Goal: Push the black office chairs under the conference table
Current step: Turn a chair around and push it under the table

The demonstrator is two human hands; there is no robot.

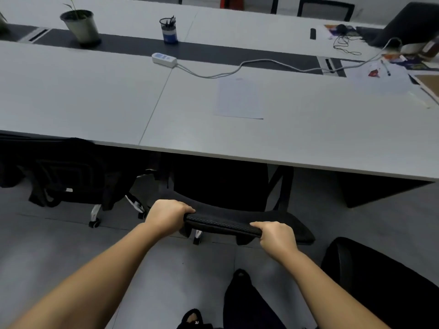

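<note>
A black office chair [228,223] stands in front of me with its seat partly under the edge of the grey conference table [95,110]. My left hand [166,216] grips the left end of the chair's backrest top. My right hand [276,237] grips its right end. To the left, a second black chair [71,172] draped with dark cloth sits against the table edge, its white wheeled base showing. The back of a third black chair [380,279] shows at the lower right, away from the table.
On the table lie a sheet of paper [240,98], a white power strip [164,59] with its cable, a pen cup [169,30], a potted plant [82,26] and clutter at the far right. Grey floor lies below; a table leg panel [370,191] stands on the right.
</note>
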